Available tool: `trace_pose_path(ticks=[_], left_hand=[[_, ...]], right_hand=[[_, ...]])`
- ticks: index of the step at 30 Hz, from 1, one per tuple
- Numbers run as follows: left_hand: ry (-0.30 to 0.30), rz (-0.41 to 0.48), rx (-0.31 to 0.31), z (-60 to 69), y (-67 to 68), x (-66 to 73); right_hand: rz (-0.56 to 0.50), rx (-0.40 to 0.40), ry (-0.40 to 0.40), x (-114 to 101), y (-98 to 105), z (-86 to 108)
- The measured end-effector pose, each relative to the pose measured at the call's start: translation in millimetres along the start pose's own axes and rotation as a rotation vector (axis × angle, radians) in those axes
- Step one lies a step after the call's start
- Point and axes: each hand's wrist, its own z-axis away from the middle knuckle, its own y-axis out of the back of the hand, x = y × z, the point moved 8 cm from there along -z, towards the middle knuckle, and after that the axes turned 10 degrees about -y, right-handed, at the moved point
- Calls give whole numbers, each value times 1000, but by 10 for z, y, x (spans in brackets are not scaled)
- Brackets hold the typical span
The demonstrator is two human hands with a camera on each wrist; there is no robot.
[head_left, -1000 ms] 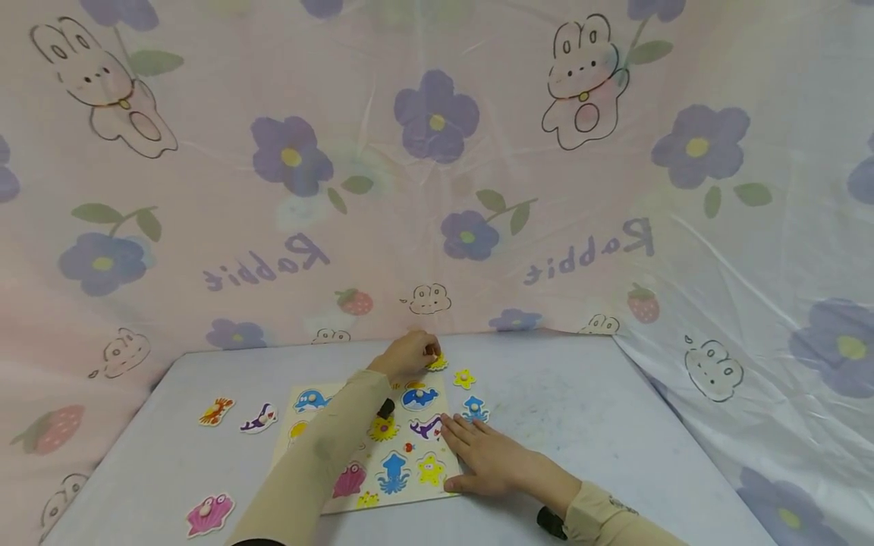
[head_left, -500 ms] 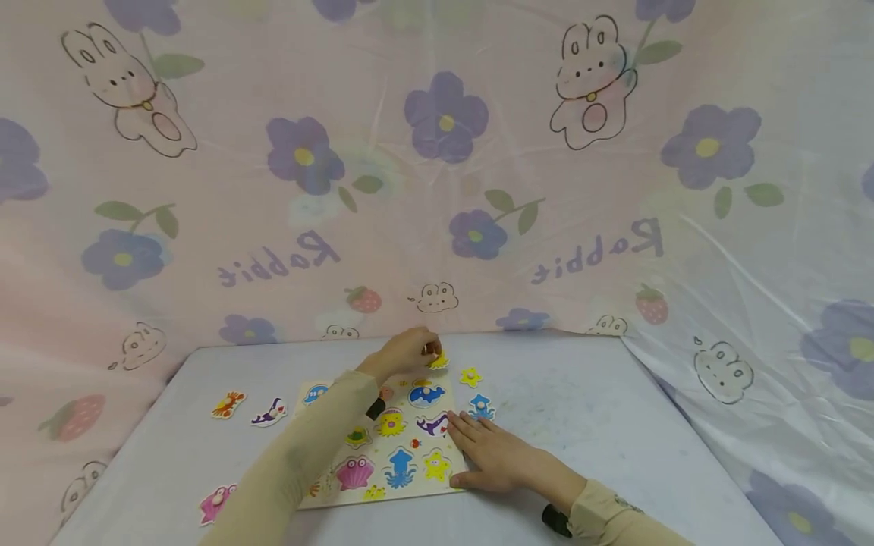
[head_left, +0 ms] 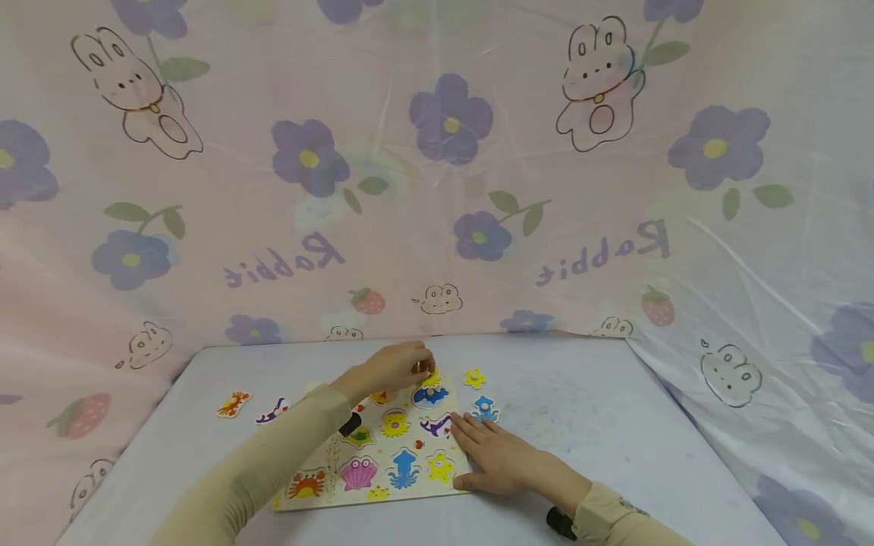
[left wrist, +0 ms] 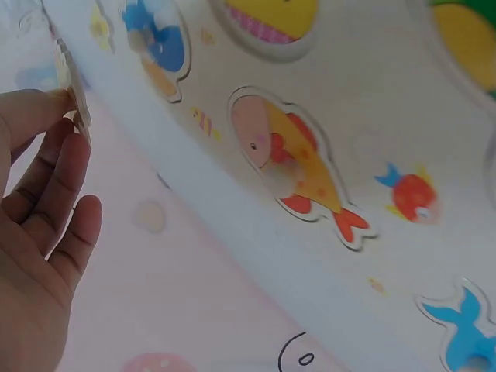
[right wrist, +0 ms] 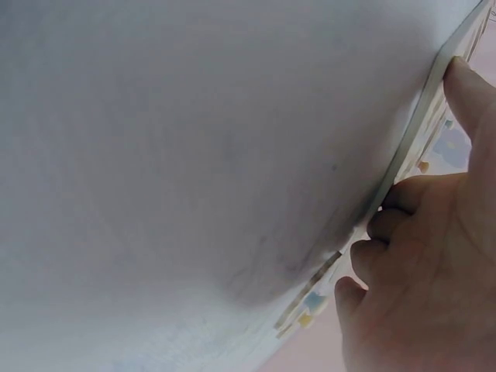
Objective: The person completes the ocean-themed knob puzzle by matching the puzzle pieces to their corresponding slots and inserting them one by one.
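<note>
My left hand (head_left: pixel 392 368) pinches a yellow puzzle piece (head_left: pixel 432 378) above the far right part of the puzzle board (head_left: pixel 372 494). In the left wrist view the piece (left wrist: pixel 72 85) is seen edge-on between thumb and fingers, its picture hidden. My right hand (head_left: pixel 501 457) rests on the board's right edge, fingers extended; in the right wrist view its thumb and fingers touch that edge (right wrist: pixel 415 128). A whale piece (head_left: pixel 432 396) and a fish piece (left wrist: pixel 291 159) sit in their slots. An octopus picture (head_left: pixel 394 423) shows near the board's middle.
Right of the board lie a yellow starfish piece (head_left: pixel 474 378) and a blue squid piece (head_left: pixel 485 408). A lobster-like orange piece (head_left: pixel 234 403) and a purple piece (head_left: pixel 273 411) lie left. My left sleeve (head_left: pixel 253 455) covers part of the board. A patterned curtain (head_left: pixel 382 189) hangs behind the table.
My left hand has moved left and nearer with the yellow piece, from the table beyond the board to over its far edge. My right hand has stayed on the board's edge. The head view has shifted slightly.
</note>
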Motion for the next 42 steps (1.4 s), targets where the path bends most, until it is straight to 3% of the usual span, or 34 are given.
trace_pose_path(ticks=[11,18,24,33,42], left_hand=[[-90,-14,-53,351,7,208],[-113,-7,-76,535,-48,192],[-97,-12,-88,676,-110,138],[-63,8,-115,786,-218,61],[-81,-4,-104,828,-283,39]], right_hand=[[-3,-5,2,-31,28,33],[-12,-7,-8,-21,39,41],[-17,1,-8,-33,59,51],[-16,3,-8,-26,40,40],[-13,8,-1,-21,19,39]])
